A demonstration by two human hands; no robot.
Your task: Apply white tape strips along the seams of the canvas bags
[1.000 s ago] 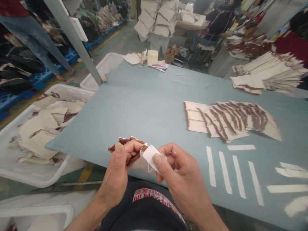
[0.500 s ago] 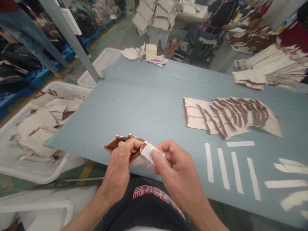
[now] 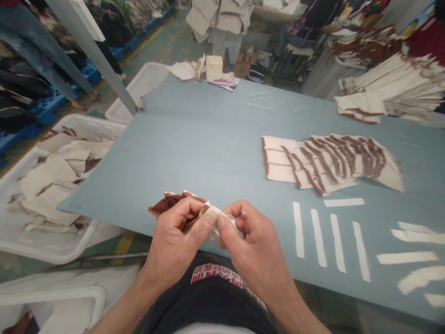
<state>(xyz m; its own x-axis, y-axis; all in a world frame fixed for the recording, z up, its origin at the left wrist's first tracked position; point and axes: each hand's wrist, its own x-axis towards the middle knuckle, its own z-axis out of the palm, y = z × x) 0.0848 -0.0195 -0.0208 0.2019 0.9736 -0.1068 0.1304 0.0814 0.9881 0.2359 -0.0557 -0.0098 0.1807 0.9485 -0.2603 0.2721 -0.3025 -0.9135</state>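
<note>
Near the front edge of the blue-grey table [image 3: 194,144], a cream fabric pouch with brown lining [image 3: 160,207] is gripped by my left hand [image 3: 174,234]. Its brown mouth gapes toward the left. My left thumb presses a piece of white strip [image 3: 214,209] against the pouch's right edge. The same strip is pinched between thumb and fingers of my right hand [image 3: 257,241], close beside the left. Both thumb tips nearly touch. Much of the pouch is hidden behind my left fingers.
Several white strips [image 3: 318,237] lie to the right. Beyond them spreads a row of overlapping cream pieces with brown edges [image 3: 325,162]. A white bin of fabric pieces [image 3: 74,248] stands left of the table. A grey post [image 3: 100,60] rises at the far left corner.
My left thumb has come down from a raised position onto the white strip, next to my right thumb. The view has shifted slightly.
</note>
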